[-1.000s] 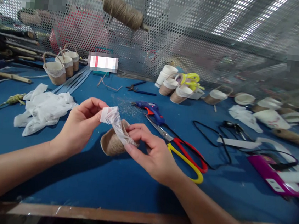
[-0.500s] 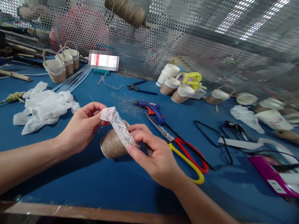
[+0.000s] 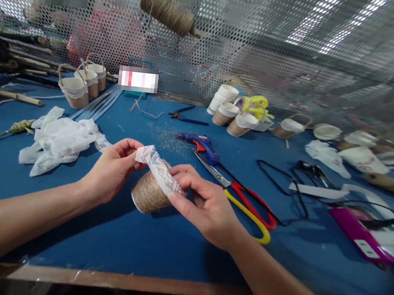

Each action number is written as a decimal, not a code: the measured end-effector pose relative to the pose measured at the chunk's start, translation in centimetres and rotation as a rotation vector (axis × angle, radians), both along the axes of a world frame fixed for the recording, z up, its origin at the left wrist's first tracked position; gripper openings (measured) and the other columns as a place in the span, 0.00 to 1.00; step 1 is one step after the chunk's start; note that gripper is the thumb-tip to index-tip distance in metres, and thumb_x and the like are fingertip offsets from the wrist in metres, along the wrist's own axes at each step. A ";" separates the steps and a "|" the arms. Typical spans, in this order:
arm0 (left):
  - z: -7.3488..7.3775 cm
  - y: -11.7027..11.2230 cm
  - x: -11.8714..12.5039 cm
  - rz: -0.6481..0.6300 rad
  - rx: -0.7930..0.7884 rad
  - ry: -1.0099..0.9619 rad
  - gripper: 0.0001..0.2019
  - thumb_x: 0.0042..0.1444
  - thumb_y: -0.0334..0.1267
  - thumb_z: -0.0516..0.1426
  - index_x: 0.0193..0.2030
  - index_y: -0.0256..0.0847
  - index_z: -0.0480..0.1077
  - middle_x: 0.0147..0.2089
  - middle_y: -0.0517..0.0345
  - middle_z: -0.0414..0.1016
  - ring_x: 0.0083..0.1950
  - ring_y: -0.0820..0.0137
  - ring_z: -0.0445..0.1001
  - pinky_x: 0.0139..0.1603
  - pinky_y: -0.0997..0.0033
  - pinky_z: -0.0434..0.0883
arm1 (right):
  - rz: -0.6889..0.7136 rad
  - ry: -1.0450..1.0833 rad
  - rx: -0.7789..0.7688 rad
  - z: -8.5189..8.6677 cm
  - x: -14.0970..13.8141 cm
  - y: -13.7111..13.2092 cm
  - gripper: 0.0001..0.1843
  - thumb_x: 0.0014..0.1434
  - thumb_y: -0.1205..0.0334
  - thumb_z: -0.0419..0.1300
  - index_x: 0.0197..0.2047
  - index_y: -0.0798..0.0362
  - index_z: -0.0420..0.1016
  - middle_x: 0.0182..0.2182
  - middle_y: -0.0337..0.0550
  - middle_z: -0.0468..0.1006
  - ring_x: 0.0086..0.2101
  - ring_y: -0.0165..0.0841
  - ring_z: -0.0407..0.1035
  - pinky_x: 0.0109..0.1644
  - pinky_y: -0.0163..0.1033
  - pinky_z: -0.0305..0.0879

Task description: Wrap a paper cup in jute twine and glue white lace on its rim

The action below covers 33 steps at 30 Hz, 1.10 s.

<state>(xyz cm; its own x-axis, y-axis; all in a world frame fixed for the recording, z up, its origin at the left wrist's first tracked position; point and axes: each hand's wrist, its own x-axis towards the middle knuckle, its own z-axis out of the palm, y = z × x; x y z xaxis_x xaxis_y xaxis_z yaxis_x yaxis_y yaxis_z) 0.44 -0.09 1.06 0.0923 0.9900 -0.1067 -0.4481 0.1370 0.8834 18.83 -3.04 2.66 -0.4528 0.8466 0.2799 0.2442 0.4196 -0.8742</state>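
Note:
Between my hands a small cup wrapped in brown twine (image 3: 150, 193) lies tilted just above or on the blue table; which of the two I cannot tell. A white lace ribbon (image 3: 161, 171) runs along its rim. My left hand (image 3: 115, 167) pinches the ribbon's raised left part between thumb and fingers. With thumb and fingers, my right hand (image 3: 208, 205) grips the cup's rim end and presses the lace against it. A heap of white lace (image 3: 63, 143) lies left of my left hand, one strip trailing toward it.
A blue glue gun (image 3: 200, 146) and scissors with red and yellow handles (image 3: 247, 209) lie beyond and right of my right hand. Pliers (image 3: 186, 113) lie farther back. Twine-wrapped cups (image 3: 77, 95) stand along the back. A purple power strip (image 3: 360, 235) is at right.
The left end of the lace has come down slightly toward the cup's rim, and the lace lies closer along it. Both hands keep their grip.

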 end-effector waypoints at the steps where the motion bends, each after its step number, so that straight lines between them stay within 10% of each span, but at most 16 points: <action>1: 0.0 0.0 0.0 -0.006 -0.005 0.006 0.09 0.43 0.34 0.63 0.27 0.35 0.66 0.24 0.64 0.69 0.25 0.80 0.64 0.31 0.79 0.62 | 0.004 0.000 0.006 0.0 0.0 0.0 0.03 0.54 0.66 0.56 0.29 0.51 0.66 0.36 0.44 0.69 0.43 0.35 0.65 0.45 0.42 0.63; 33: 0.0 -0.4 0.6 -0.309 -0.304 0.073 0.16 0.51 0.48 0.58 0.38 0.36 0.66 0.30 0.57 0.71 0.31 0.71 0.70 0.34 0.71 0.65 | 0.021 0.042 0.018 0.1 0.3 0.0 0.03 0.55 0.67 0.56 0.30 0.51 0.66 0.37 0.44 0.69 0.43 0.34 0.65 0.46 0.43 0.63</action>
<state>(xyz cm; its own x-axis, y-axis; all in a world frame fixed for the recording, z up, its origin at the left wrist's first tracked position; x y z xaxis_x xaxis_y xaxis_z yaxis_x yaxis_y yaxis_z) 1.04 -0.54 1.06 0.3610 0.8395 -0.4061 -0.2829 0.5135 0.8101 19.17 -3.08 2.74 -0.4578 0.8316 0.3145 0.1980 0.4402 -0.8758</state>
